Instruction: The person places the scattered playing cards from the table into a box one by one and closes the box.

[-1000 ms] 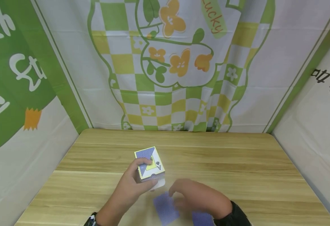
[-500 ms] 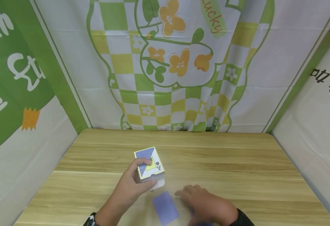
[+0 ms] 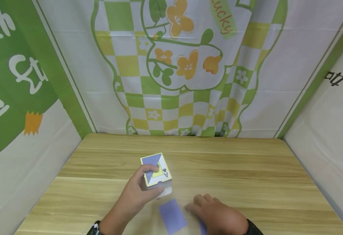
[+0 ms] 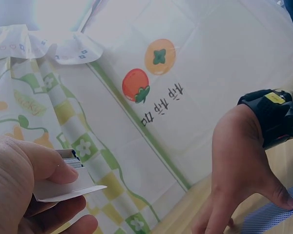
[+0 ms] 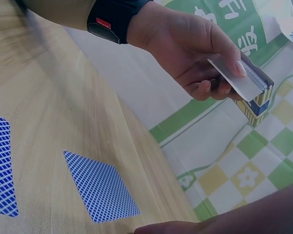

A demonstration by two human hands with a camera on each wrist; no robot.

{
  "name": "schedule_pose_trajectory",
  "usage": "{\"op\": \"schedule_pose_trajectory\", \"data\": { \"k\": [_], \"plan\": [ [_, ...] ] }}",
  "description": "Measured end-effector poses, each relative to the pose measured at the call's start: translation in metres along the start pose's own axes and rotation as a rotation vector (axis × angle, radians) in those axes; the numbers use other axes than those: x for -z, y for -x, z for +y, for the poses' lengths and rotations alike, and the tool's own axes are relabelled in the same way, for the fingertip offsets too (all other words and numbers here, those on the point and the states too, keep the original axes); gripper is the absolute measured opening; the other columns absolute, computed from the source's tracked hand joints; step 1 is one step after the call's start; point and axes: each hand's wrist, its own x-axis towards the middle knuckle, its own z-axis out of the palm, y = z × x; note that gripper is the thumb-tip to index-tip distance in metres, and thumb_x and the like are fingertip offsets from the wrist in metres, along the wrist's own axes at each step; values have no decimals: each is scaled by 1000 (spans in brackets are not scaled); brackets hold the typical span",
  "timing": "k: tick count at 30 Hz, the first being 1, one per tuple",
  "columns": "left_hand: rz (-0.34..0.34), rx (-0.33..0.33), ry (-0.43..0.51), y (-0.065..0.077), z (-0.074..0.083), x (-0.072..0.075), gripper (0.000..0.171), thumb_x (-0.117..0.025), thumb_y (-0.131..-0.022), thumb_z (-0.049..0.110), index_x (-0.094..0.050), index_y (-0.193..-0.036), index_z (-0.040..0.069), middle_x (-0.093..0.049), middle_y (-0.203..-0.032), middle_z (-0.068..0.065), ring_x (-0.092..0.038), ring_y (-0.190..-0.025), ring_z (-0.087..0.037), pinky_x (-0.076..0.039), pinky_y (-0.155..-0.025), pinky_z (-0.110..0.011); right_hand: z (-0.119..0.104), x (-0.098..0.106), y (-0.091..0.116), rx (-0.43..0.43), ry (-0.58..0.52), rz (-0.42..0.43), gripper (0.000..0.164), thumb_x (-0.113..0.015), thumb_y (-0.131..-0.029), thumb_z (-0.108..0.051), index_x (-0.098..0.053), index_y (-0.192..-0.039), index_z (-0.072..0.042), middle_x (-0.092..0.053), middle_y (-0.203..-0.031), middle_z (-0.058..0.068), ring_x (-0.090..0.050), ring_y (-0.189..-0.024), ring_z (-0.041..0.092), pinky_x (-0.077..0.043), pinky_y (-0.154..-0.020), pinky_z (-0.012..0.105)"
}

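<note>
My left hand [image 3: 137, 187] grips a playing card box [image 3: 165, 160] with an ace of spades printed on its face. Its end flap hangs open, and the edges of cards inside show in the right wrist view. Face down on the table lies one blue-backed playing card [image 3: 172, 216], just below the box. My right hand [image 3: 218, 213] is low over the table to the right, fingers loosely bent, covering most of a second blue-backed card [image 3: 203, 227]. Both cards [image 5: 103, 187] lie apart from each other in the right wrist view.
The wooden table [image 3: 248, 163] runs back to a green and white checked curtain [image 3: 186, 107]. Printed cloth walls stand at the left and right sides. Each wrist wears a dark band [image 5: 110, 22].
My right hand has moved right, away from the nearer card and over the second one. The left hand keeps its hold on the card box in the same place.
</note>
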Motion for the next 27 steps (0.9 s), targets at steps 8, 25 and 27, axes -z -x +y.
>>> {"op": "schedule_pose_trajectory", "data": {
  "k": [8, 25, 27],
  "plan": [
    [-1, 13, -12, 1, 2, -1, 56, -72, -86, -2, -41, -132, 3, -56, -119, -23, -67, -98, -26, -60, -77, -30, 0, 0, 0, -29, 7, -35, 92, -72, -68, -81, -56, -140, -27, -46, -99, -12, -38, -87, 7, -40, -72, 26],
    [7, 3, -28, 0, 0, -2, 56, -73, -85, -3, -43, -131, 3, -58, -116, -24, -68, -97, -24, -60, -76, -30, -3, 4, 6, -68, -6, 6, 92, -73, -66, -81, -58, -137, -26, -54, -116, -7, -47, -96, 10, -48, -72, 30],
    [13, 14, -30, -1, 0, -2, 56, -74, -84, -2, -44, -131, 5, -58, -117, -24, -68, -97, -25, -60, -76, -30, -5, 3, 8, -63, 22, 26, 92, -71, -67, -83, -58, -137, -25, -54, -121, -4, -49, -99, 13, -50, -72, 33]
  ]
}}
